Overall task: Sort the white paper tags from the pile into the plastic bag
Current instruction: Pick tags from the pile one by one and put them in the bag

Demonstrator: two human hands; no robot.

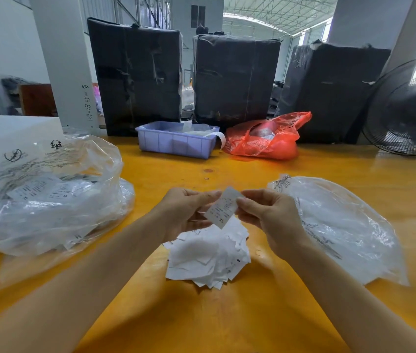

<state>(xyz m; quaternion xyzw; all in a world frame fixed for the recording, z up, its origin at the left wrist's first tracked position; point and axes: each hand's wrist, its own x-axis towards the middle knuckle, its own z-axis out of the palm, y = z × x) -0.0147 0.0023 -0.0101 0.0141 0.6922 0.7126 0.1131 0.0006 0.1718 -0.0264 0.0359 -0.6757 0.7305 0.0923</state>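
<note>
I observe left hand (185, 212) and right hand (265, 215) both pinching small white printed paper tag (221, 208), marked XL, above white tag pile (207, 258) on yellow counter (265, 314). Clear plastic bag (342, 225) just right. Advise: confirm single tag, release left pinch, carry to bag mouth.

A white paper tag (223, 208) at centre reads "XL". In the pile (209, 256) at six o'clock, one tag shows "S". Other print is illegible.
</note>
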